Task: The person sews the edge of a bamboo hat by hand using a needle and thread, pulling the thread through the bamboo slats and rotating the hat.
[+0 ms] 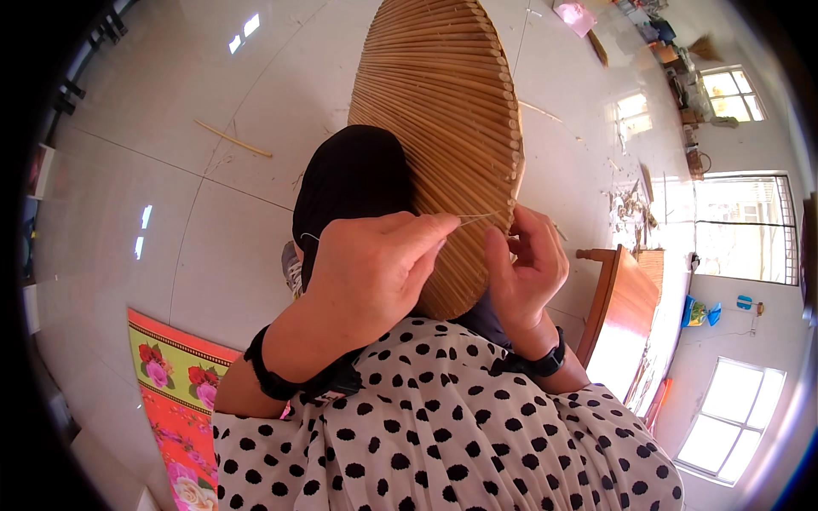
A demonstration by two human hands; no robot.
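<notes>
A round, flat panel of tan plant stalks (434, 94), laid side by side, stands tilted across my lap against my dark-clothed knee. Its cut stalk ends form the right-hand rim. My left hand (371, 260) is in front of the panel, closed, thumb and forefinger pinching a thin pale thread (477, 218). The thread stretches from those fingertips to the rim. At the rim's lower right is my right hand (530, 268), its thumb on the near face and its fingers curled by the edge. What lies within those curled fingers is partly hidden.
A floral red and green mat (175, 392) lies at lower left on the pale tiled floor. One loose stalk (232, 138) is at the left. To the right stand a low wooden table (626, 298) and a heap of scraps (630, 209). Windows line the right wall.
</notes>
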